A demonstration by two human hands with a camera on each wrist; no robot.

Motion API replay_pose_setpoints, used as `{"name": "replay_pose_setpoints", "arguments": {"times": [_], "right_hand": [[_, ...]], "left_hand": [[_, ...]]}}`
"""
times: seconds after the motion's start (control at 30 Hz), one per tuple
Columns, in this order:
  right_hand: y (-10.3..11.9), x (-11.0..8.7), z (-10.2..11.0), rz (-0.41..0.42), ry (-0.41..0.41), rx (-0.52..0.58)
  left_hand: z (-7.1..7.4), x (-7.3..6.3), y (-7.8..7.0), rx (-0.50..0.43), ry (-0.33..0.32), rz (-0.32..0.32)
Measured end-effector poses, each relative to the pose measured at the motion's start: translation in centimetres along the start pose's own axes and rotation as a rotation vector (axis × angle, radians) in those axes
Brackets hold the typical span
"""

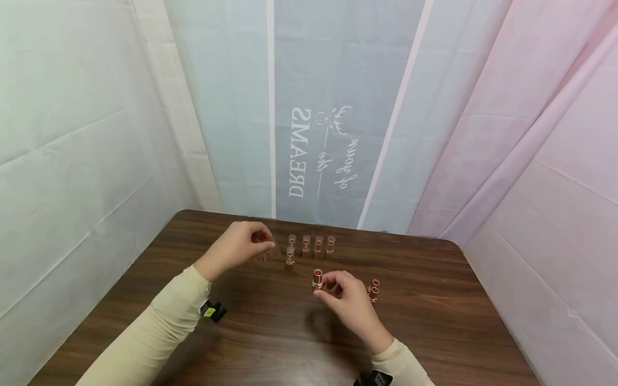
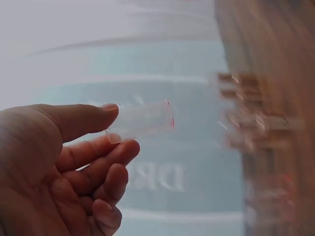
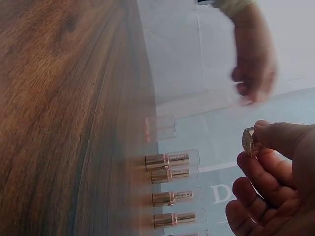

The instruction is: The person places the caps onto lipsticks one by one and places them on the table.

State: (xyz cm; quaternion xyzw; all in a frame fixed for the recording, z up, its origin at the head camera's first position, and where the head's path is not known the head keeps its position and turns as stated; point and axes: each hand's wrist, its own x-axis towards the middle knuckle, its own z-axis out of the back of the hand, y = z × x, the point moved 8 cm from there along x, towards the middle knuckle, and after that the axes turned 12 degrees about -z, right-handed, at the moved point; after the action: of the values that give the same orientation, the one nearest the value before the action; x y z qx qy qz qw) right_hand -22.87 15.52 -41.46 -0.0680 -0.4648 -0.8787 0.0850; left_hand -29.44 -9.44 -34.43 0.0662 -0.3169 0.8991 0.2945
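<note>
My left hand [image 1: 240, 245] pinches a small clear lipstick cap [image 2: 142, 120] between thumb and fingertips, raised above the table. Between the thumb and fingers of my right hand [image 1: 350, 303] is a gold lipstick tube [image 1: 317, 280] with a red top and no cap, held upright in the head view. Several lipsticks [image 1: 306, 245] with clear caps stand in a row at the back; one more capped lipstick [image 1: 290, 257] is just in front. Beside the row, a clear cap [image 3: 160, 128] stands in the right wrist view. Two uncapped lipsticks [image 1: 374, 293] are right of my right hand.
Everything stands on a dark wood-grain table [image 1: 251, 338]. A blue-grey cloth [image 1: 333, 69] with white lettering hangs behind its far edge, and pale cloth [image 1: 87, 161] hangs along both sides. A black wrist camera [image 1: 213, 311] sits under my left forearm.
</note>
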Motion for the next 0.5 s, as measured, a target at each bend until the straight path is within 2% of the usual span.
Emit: {"name": "replay_pose_setpoints", "arguments": {"times": [0.1,0.23,0.37,0.5], "right_hand": [[-0.2,0.0,-0.1,-0.010,0.008,0.001],[-0.2,0.0,-0.2,-0.012,0.016,0.002],[-0.1,0.0,-0.3,-0.001,0.018,0.001],[0.0,-0.1,-0.4,0.013,0.018,-0.002]], "left_hand": [[0.3,0.8,-3.3,-0.008,0.011,-0.086],[-0.3,1.7,-6.9,-0.008,0.045,-0.194],[-0.9,2.2,-9.3,-0.023,0.077,-0.270],[-1.6,2.3,-10.6,-0.037,0.115,-0.295]]}}
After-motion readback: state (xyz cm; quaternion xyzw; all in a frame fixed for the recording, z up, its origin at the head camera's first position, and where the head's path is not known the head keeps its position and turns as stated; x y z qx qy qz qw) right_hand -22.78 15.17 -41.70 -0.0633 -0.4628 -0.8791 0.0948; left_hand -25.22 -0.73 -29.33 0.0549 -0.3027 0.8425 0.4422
